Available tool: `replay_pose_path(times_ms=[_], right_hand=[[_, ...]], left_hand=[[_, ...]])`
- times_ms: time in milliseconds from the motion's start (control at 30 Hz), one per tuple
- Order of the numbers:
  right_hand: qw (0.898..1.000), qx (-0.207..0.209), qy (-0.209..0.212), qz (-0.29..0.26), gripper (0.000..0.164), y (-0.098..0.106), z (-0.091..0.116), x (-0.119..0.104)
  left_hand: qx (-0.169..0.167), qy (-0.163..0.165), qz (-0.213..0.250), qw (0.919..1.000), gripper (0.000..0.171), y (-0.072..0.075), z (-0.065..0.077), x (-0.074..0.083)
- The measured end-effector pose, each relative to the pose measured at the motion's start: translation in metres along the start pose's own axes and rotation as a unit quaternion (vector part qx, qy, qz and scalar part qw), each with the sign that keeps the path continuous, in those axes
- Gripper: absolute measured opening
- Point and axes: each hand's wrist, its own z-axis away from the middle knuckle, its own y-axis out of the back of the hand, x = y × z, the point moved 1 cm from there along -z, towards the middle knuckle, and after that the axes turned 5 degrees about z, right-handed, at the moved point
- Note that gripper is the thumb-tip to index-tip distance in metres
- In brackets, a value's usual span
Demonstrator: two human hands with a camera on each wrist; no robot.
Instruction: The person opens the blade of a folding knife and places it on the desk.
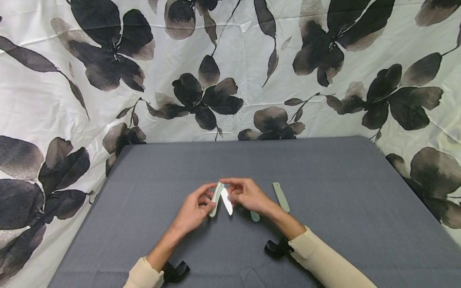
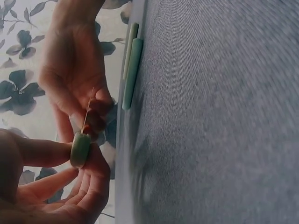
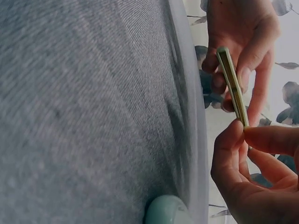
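Note:
Over the middle of the table, my left hand (image 1: 192, 210) grips a folding knife by its pale green handle (image 1: 216, 200). The shiny blade (image 1: 227, 201) is swung partly out and points down toward me. My right hand (image 1: 248, 195) pinches the blade, with its index finger reaching to the handle's top end. In the left wrist view the blade (image 2: 87, 112) appears edge-on between both hands. The right wrist view shows the long slot in the handle (image 3: 232, 86). Both hands hold the knife above the cloth.
Two more pale green handles lie on the grey cloth (image 1: 162, 168) to the right: one (image 1: 281, 197) beyond my right wrist, another (image 1: 255, 216) partly hidden under the right hand. A floral curtain (image 1: 223, 60) hangs behind the table.

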Motion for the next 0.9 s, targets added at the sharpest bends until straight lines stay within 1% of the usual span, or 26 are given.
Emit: replay_pose_path(times_ms=[133, 267, 467, 600, 700, 900], right_hand=[[1.000, -0.008, -0.001, 0.004, 0.055, 0.0010, 0.0008, 0.0015], [1.000, -0.004, -0.001, 0.005, 0.053, 0.0009, 0.0005, 0.0021], [1.000, 0.009, -0.013, -0.003, 0.057, 0.0007, 0.0004, 0.0016], [1.000, 0.016, -0.023, -0.008, 0.053, -0.0013, 0.0010, 0.0022], [0.999, 0.023, -0.024, -0.006, 0.047, -0.0023, 0.0017, 0.0026], [1.000, 0.030, -0.005, -0.006, 0.041, -0.0011, 0.0016, 0.0038]], left_hand=[[-0.003, 0.000, -0.008, 1.0000, 0.057, 0.0020, 0.0004, -0.0017], [0.008, 0.002, -0.002, 1.0000, 0.058, 0.0021, -0.0002, -0.0013], [0.044, 0.005, 0.007, 0.9990, 0.059, 0.0024, -0.0009, 0.0013], [0.067, 0.008, 0.011, 0.9977, 0.059, 0.0029, -0.0002, 0.0006], [0.068, 0.008, 0.015, 0.9975, 0.060, 0.0033, 0.0006, -0.0003], [0.063, 0.004, 0.019, 0.9979, 0.060, 0.0039, -0.0003, -0.0007]])
